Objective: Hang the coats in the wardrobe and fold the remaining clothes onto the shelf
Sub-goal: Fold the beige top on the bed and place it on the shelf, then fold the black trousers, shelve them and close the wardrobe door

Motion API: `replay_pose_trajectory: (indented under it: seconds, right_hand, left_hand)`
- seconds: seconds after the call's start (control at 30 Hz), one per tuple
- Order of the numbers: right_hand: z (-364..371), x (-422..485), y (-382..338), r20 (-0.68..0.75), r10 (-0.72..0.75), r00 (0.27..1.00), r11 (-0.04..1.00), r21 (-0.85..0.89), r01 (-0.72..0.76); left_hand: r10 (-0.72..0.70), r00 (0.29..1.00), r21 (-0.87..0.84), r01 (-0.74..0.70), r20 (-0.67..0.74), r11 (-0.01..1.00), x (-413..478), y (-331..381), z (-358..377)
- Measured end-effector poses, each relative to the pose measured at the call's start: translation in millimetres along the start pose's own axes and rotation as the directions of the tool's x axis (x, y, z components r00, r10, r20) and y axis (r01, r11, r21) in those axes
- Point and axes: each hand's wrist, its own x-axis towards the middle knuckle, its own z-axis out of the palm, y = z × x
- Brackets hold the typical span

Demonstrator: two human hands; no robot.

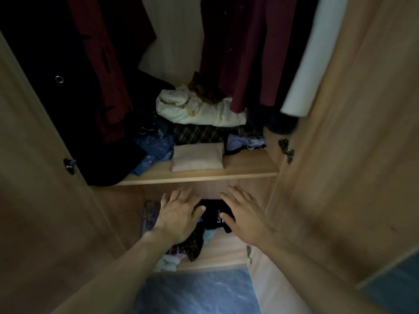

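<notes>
Head view looked down into an open wardrobe. Nearest, far below the top shelf [204, 176], was a patch of shiny blue floor [195, 291]. Two bare arms reached in over it.

Just below the top shelf's front edge were two hands, the left hand [179, 214] and the right hand [246, 217]. Both were flat with fingers spread wide, and neither held anything. Between them, under the top shelf, lay one black folded cloth [214, 215] with a small white mark. Each thumb lay at an edge of it; I could not tell if they touched it. The cloth sat on a heap on the bottom shelf [224, 250], a pale wooden board. The heap had one dark dotted cloth [192, 244], one light blue bit [209, 234] and one white fluffy bit [167, 262].

At the front of the top shelf lay one soft beige square [197, 159], folded neatly. Toward the shelf's left end was one crumpled blue spotted cloth [154, 152]. Further back on the shelf lay one dark striped cloth [197, 132] with one big cream bundle [199, 112] on top.

Above the top shelf hung one black coat [45, 64] with a round metal ring [59, 79], and two dark red coats [244, 53]. The right red coat's hem hid part of the bundle. One long white roll [313, 64] slanted up over the shelf's right end. Two wooden doors [351, 155] stood open past the shelf's ends.
</notes>
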Motion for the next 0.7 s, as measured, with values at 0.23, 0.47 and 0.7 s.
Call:
replay_pose_trajectory:
  seconds: [0.23, 0.47, 0.7]
  right_hand:
    - [-18, -73, -14, 0.031, 0.121, 0.992, 0.99, -0.075, -0.119]
    - [-48, -153, -37, -0.004, 0.312, 0.95, 0.942, -0.131, -0.309]
    - [-48, -282, -71, -0.02, 0.604, 0.797, 0.787, -0.144, -0.6]
  left_hand:
    - [0.08, 0.996, -0.004, -0.08, 0.027, 0.997, -46, 34, -3]
    - [0.304, 0.951, -0.136, -0.309, -0.062, 0.941, -84, 76, 0]
    - [0.529, 0.848, -0.294, -0.494, 0.047, 0.818, -145, 134, 55]
